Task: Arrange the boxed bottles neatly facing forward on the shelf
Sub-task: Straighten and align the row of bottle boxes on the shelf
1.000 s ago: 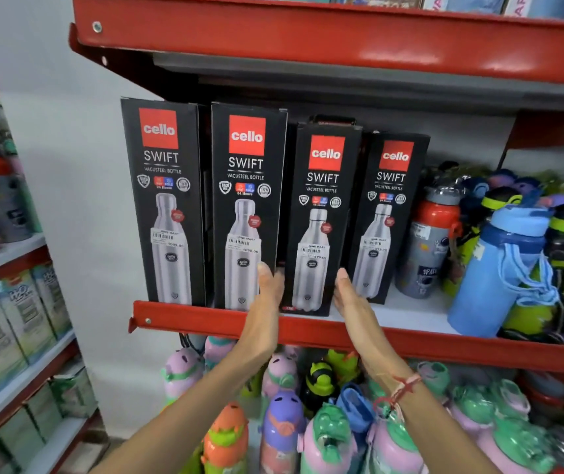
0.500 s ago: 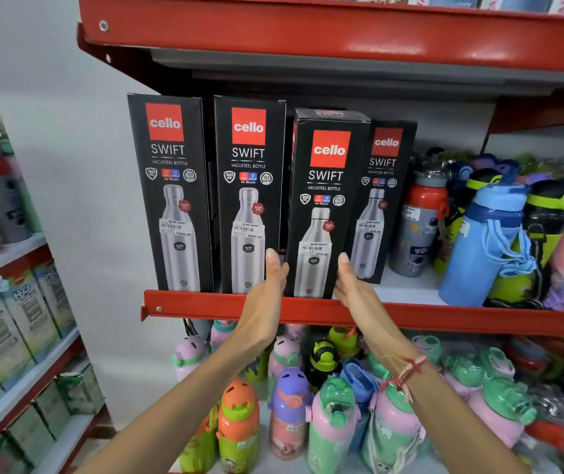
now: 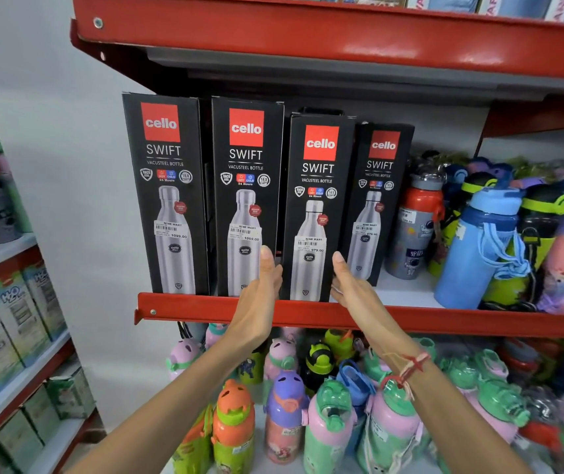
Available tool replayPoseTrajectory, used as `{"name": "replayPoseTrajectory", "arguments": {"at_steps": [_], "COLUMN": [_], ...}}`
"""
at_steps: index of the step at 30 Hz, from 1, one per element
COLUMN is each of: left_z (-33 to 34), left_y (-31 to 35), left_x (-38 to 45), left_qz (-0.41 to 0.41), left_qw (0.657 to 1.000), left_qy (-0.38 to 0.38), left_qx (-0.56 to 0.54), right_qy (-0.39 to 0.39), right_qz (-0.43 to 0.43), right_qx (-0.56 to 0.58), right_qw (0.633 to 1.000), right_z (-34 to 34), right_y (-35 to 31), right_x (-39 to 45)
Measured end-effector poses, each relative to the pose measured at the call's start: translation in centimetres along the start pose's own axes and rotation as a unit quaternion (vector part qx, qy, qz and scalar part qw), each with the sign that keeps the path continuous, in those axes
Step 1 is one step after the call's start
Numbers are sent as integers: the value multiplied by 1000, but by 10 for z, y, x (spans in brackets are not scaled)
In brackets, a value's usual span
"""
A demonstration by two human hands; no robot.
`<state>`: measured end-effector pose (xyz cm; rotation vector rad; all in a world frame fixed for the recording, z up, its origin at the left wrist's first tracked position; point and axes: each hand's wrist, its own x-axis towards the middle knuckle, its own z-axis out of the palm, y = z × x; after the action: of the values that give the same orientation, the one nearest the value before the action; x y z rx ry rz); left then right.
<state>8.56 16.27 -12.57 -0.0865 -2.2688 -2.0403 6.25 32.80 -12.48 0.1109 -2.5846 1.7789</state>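
Four black boxed bottles stand facing forward on the red shelf (image 3: pixel 451 321). The first box (image 3: pixel 166 172) and second box (image 3: pixel 246 179) stand at the front lip. The third box (image 3: pixel 318 186) stands at the lip too, slightly lower in view. The fourth box (image 3: pixel 379 186) sits further back, partly hidden behind the third. My left hand (image 3: pixel 264 285) presses flat on the third box's left side, and my right hand (image 3: pixel 349 285) on its right side. The box is clamped between both palms near its base.
Loose bottles crowd the shelf right of the boxes, among them an orange-capped one (image 3: pixel 417 227) and a blue one (image 3: pixel 479 248). Children's bottles (image 3: pixel 287 412) fill the shelf below. A red shelf (image 3: pixel 308 32) hangs close above the boxes. Another rack (image 3: pixel 13 336) stands at left.
The third box came forward between my palms, rose a little, then settled at the shelf's front lip in line with the first two boxes.
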Motion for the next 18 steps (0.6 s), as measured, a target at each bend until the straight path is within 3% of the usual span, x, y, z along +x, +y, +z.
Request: {"name": "replayPoseTrajectory", "arguments": {"at_steps": [6, 9, 12, 15, 18], "left_z": [0, 0, 9, 38, 90], "left_y": [-2, -8, 4, 21, 26], "left_x": [0, 2, 0, 10, 29], "left_qz": [11, 82, 177, 192, 124], "left_qw": [1000, 993, 968, 977, 991], "left_qy": [4, 83, 178, 91, -41], "left_qx": [-18, 8, -22, -32, 12], "right_qy": [-1, -19, 61, 146, 171], "right_qz": [11, 0, -27, -35, -57], "right_qx": [37, 101, 175, 231, 173], "right_qw": [999, 995, 982, 961, 968], "right_z": [-3, -9, -27, -45, -56], "right_y": [3, 5, 10, 15, 28], "right_x": [5, 4, 15, 34, 55]}}
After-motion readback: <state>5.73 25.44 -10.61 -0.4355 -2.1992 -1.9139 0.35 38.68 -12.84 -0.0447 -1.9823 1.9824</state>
